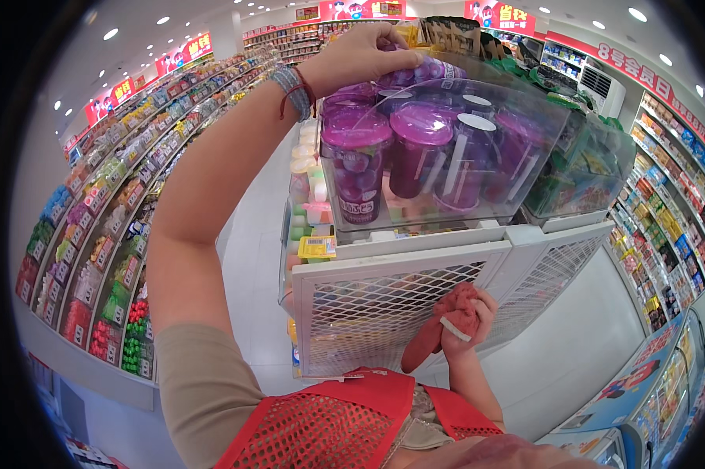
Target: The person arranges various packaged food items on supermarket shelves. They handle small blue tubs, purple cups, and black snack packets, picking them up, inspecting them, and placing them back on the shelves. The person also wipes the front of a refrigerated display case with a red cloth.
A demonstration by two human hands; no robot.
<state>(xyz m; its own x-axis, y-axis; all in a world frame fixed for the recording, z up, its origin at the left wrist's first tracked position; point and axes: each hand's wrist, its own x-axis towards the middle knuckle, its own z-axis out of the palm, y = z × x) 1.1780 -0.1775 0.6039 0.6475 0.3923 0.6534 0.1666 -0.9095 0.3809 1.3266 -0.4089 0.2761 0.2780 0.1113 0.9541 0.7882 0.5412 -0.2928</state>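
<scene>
My left hand (381,55) reaches up over a clear plastic bin (352,231), its fingers closed on a purple grape-printed package (422,70) at the bin's upper rim. Inside the bin stand several purple lidded cups, one grape-printed cup (358,170) at the front left corner. Lower down, my right hand (475,322) holds a bunched red cloth (458,311) with a pale edge tag, in front of the white wire-mesh panel (387,311) below the bin. The cloth hides part of my right fingers.
A second clear bin (593,170) with green packages adjoins on the right. A yellow tag (317,247) hangs at the shelf's left edge. Curved racks of packaged sweets (112,234) run along the left. Stocked wall shelves (675,193) and a blue display case (628,375) stand at the right.
</scene>
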